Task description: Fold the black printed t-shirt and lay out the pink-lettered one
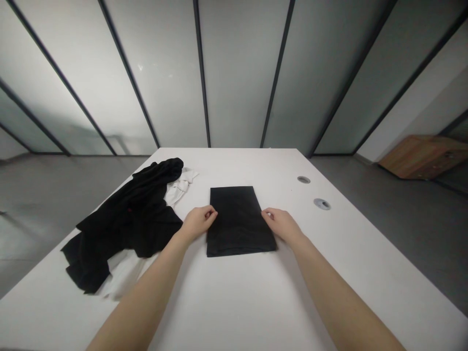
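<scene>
A black garment point(237, 222), folded into a neat flat rectangle, lies on the white table point(234, 302) in front of me. What kind of garment it is, I cannot tell. My left hand point(199, 220) pinches its left edge, thumb and fingers closed together. On the opposite side, my right hand point(281, 223) is closed in the same way on the right edge. The fold nearest me shows several layers along its front edge.
Left of my left arm, a loose heap of black clothes point(135, 219) covers part of white cloth point(126, 273). Two round cable holes point(322, 204) sit in the table's right side. Frosted glass panels point(237, 73) stand behind the table; a wooden cabinet point(420, 156) is at far right.
</scene>
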The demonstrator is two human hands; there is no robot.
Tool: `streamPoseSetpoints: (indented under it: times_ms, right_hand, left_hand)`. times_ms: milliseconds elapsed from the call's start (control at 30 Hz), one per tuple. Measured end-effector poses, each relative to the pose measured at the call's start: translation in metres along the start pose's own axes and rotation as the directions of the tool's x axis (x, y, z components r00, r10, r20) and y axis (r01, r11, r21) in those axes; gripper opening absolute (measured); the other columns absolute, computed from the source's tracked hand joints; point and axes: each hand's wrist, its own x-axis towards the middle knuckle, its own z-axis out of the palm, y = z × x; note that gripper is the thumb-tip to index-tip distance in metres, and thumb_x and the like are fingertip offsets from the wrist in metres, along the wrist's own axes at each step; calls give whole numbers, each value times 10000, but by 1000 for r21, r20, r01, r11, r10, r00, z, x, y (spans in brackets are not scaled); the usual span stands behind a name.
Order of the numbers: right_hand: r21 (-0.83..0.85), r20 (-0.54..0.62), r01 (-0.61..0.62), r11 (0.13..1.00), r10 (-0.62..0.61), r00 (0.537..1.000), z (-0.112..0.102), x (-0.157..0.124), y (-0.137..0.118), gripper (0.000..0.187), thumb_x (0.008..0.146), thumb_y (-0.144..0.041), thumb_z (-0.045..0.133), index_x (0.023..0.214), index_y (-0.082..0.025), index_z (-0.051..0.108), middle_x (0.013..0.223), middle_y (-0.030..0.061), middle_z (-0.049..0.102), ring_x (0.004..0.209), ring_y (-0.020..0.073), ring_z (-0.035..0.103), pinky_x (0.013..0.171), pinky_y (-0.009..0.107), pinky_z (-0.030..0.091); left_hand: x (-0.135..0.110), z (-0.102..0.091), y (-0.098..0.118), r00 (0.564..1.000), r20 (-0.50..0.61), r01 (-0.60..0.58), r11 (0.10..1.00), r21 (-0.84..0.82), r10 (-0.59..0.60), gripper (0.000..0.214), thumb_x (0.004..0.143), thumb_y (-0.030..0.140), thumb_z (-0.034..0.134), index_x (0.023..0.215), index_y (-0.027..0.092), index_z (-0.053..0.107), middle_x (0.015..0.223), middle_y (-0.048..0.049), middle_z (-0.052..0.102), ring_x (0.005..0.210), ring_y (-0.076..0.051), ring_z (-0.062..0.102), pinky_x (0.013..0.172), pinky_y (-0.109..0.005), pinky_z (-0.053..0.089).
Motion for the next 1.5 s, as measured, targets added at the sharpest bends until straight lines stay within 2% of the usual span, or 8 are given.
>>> streamPoseSetpoints:
  times_ms: [133,333,433,667,867,1100,1333,1500]
  right_hand:
    - [-3,-156,180,984,-178,972,11,0,-11,285,1027,-304,527,1124,-227,783,998,87,773,947,242,697,888,351,510]
    - [9,102,469,883,-467,878,40,-13,-36,460,992,-298,587,1444,-245,660,1555,117,577,1428,306,510,1193,494,401]
    - [-50,165,456,888,-443,881,34,-18,-45,512,977,-354,634,1478,-248,635,1598,121,536,1429,332,497,1184,506,397]
    - [-83,250,416,906,-385,888,21,-23,-66,312,1041,-356,552,866,-237,781,858,74,767,759,226,678,727,338,470]
    - [-176,119,393,903,-376,919,46,-20,-65,148,986,-305,621,988,-208,732,1011,99,722,978,266,634,912,386,472]
    - [-205,56,223,953,-216,975,63,-16,-52,630,1023,-428,529,1578,-133,482,1650,229,411,1515,391,368,1212,534,304]
    - [-234,52,237,943,-231,971,43,-21,-69,303,1061,-313,482,1092,-205,764,1135,152,710,1072,307,640,983,437,472]
    - [-190,68,353,916,-346,936,55,-24,-71,379,1062,-239,428,1313,-172,704,1323,152,685,1223,288,614,1105,431,445]
  left_hand:
    - [-2,28,16,964,-93,-239,965,105,249,228,1013,303,538,1086,212,733,1104,-100,751,1089,-250,667,1012,-406,504]
    - [-16,54,24,970,169,-222,925,309,176,619,1029,483,536,1574,194,483,1694,-166,388,1570,-383,331,1245,-584,312]
    - [-16,47,27,963,199,-241,917,319,183,640,1009,543,557,1558,219,507,1686,-152,407,1550,-388,364,1235,-565,328]
    - [-13,39,59,978,202,-117,941,317,53,330,1085,388,414,1106,202,686,939,-107,738,900,-276,696,849,-396,529]
    - [-12,65,52,985,97,-169,892,419,141,252,1015,211,467,1146,178,680,1231,-151,686,1166,-303,616,1010,-443,487]
    - [-9,71,38,992,82,-123,907,402,98,555,1028,345,456,1539,135,508,1627,-175,488,1518,-380,403,1224,-555,332]
    - [-17,60,69,1000,20,-6,880,474,-4,284,1016,293,468,1064,154,711,1105,-174,720,1065,-328,659,941,-469,517]
    - [-18,78,55,994,59,-106,906,410,89,451,1005,234,444,1412,119,601,1488,-190,608,1400,-331,538,1167,-493,407]
